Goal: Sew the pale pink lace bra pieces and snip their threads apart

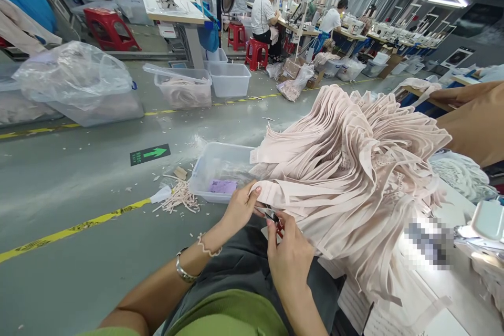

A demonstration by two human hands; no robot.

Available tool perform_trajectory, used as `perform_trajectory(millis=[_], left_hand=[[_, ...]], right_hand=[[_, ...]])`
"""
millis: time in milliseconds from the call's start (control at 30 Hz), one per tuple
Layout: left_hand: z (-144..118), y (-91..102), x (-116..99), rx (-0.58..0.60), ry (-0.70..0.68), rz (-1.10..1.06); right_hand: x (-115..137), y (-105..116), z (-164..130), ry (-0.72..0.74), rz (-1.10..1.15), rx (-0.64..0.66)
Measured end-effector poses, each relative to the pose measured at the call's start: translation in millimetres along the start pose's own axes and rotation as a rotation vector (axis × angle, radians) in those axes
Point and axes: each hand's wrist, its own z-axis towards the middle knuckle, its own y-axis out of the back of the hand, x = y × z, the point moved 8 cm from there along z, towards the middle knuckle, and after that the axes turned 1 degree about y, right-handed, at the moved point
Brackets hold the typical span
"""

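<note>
A large heap of pale pink garment pieces (354,152) spreads over the table's edge in front of me and to the right. My left hand (240,210) is closed, pinching the end of one pale pink fabric band (271,193) between thumb and fingers. Just right of it, my right hand (290,249) is wrapped round small scissors (271,214) with dark blades and a bit of red at the handle. The blades lie right under the band's edge; whether they touch the cloth I cannot tell. My palm hides most of the scissors' handle.
A clear plastic bin (205,181) with a purple label stands on the floor beyond my left hand, fabric scraps (181,197) beside it. A sewing machine (486,223) is at right. Two seated people (263,13) work in the background. More bins (185,89) line the aisle.
</note>
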Motion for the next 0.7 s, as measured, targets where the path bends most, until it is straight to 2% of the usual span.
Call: perform_trajectory(millis=[267, 433, 533, 600, 700], left_hand=[[-14.2, -1.6, -12.7, -0.028, -0.157, 0.231], [-24.6, -8.3, -17.8, 0.0, -0.245, 0.447], [-23.0, -6.9, -12.4, 0.004, -0.188, 0.476], [-17.1, -4.6, -5.7, 0.033, -0.115, 0.39], [-6.5, -10.6, 6.9, 0.226, -0.011, 0.22]], right_hand=[[-4.1, -7.7, 3.0, -0.037, -0.095, 0.073], [-4.6, -10.8, 6.2, -0.054, -0.12, 0.08], [-6.3, -13.5, 8.1, -0.037, -0.146, 0.077], [-10.3, -15.3, 9.7, -0.033, -0.136, 0.071], [-18.6, -17.2, 12.6, -0.043, -0.09, 0.06]])
